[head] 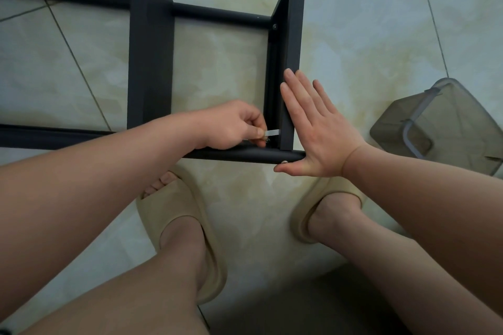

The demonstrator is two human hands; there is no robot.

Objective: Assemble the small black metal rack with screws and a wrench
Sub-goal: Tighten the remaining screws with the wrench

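Note:
The black metal rack [151, 62] stands on the tiled floor, its tubes and flat bars running across the upper half of the view. My left hand [234, 125] pinches a small flat silver wrench [272, 132] at a screw [268, 140] inside the rack's near right corner. My right hand [315, 128] lies flat with straight fingers against the outside of the right end bar [292, 43], its thumb under the near tube's end [294, 156], beside a screw head [284, 162].
A translucent grey plastic container [446, 122] lies on the floor to the right. My two feet in beige slippers [174, 215] stand just in front of the rack. Pale floor tiles surround the rack.

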